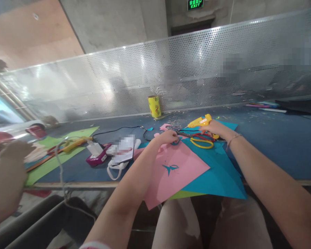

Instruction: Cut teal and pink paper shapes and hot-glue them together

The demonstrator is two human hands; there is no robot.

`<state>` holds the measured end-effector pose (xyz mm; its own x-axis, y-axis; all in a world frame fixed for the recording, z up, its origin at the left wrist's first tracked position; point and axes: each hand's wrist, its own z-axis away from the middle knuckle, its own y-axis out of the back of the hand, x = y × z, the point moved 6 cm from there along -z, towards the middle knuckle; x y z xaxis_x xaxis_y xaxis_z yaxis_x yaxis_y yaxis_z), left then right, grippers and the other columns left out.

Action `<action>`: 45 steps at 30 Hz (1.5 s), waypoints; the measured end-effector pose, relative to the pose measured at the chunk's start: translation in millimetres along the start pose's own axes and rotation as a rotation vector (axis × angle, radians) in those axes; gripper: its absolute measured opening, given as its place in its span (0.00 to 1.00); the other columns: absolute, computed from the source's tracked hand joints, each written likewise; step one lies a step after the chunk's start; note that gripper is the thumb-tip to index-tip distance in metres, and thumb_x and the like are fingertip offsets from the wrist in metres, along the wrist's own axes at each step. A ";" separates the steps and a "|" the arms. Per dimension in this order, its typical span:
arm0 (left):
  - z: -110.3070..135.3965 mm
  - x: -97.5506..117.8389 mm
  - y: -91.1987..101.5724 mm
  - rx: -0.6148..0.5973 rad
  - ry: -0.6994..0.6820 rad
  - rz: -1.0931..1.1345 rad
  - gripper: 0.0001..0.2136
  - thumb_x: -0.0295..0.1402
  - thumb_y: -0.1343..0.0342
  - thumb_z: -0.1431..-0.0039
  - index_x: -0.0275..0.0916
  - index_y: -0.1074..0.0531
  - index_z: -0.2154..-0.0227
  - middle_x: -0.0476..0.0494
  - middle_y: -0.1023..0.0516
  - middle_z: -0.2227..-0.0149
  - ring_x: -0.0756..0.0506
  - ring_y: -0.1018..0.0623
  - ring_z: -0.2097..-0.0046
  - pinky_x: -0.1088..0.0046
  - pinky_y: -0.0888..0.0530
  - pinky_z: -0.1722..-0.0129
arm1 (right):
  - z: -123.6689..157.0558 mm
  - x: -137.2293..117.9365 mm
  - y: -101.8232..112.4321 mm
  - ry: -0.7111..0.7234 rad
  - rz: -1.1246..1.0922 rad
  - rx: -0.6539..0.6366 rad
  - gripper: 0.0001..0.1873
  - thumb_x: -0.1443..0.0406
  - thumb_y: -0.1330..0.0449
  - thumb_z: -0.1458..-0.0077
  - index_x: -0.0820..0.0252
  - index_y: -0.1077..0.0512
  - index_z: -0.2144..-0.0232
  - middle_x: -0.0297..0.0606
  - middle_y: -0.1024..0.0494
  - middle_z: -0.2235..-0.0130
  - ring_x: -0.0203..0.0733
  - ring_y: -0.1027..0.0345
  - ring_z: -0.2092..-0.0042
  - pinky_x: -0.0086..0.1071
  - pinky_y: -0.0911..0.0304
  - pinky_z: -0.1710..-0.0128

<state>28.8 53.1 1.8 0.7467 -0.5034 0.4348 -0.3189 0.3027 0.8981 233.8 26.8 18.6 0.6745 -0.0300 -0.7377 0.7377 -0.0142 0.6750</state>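
Observation:
My right hand [211, 128] is closed around the handle of a yellow hot glue gun [198, 121], its nozzle pointing down and left. My left hand [170, 137] is closed at the upper edge of a pink paper sheet [181, 160], pinching a small blue paper piece [175, 141]. On the pink sheet lies a blue paper cutout [170, 168]. Beneath it spreads a larger blue sheet [217, 173]. Scissors with red handles [206, 137] and a yellow-handled pair [202, 144] lie just below my right hand.
A yellow can-shaped roll [154, 106] stands against the perforated metal screen [134, 76]. To my left are a purple-and-white power strip [97, 156], cables, a phone-like object [123, 149] and green paper [52, 166]. Another person's blurred hand [14, 152] reaches in. Pens [266, 106] lie far right.

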 end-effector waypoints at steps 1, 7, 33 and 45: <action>0.4 0.9 0.8 0.015 -0.001 -0.059 0.12 0.36 0.51 0.47 0.35 0.29 0.78 0.45 0.24 0.74 0.50 0.27 0.71 0.77 0.32 0.69 | -0.9 0.5 -0.9 0.003 0.000 -0.003 0.08 0.62 0.42 0.54 0.62 0.31 0.79 0.29 0.41 0.87 0.31 0.47 0.83 0.27 0.51 0.83; 0.7 2.9 0.6 0.048 -0.017 -0.229 0.12 0.41 0.47 0.49 0.37 0.28 0.75 0.47 0.25 0.72 0.49 0.28 0.69 0.76 0.35 0.70 | -6.6 3.8 -2.9 0.023 0.000 0.014 0.09 0.62 0.41 0.55 0.62 0.31 0.80 0.30 0.38 0.85 0.31 0.46 0.83 0.26 0.49 0.82; 19.9 43.4 -9.4 0.056 -0.221 -0.577 0.11 0.23 0.52 0.55 0.34 0.24 0.72 0.34 0.22 0.64 0.40 0.24 0.60 0.69 0.31 0.63 | 3.1 -11.8 5.0 0.076 -0.038 0.086 0.08 0.63 0.41 0.54 0.63 0.30 0.79 0.30 0.35 0.85 0.31 0.45 0.82 0.27 0.46 0.81; 16.1 34.4 -7.7 -0.003 -0.235 -0.465 0.12 0.25 0.51 0.54 0.37 0.24 0.71 0.40 0.21 0.63 0.44 0.25 0.62 0.73 0.33 0.65 | 2.5 -9.6 2.3 0.081 -0.116 0.083 0.08 0.62 0.40 0.54 0.62 0.31 0.77 0.35 0.30 0.80 0.31 0.44 0.82 0.27 0.45 0.82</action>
<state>47.6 20.4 10.8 0.6579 -0.7530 -0.0067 0.0172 0.0062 0.9998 228.9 24.6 27.3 0.5875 0.0578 -0.8072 0.8081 -0.0956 0.5813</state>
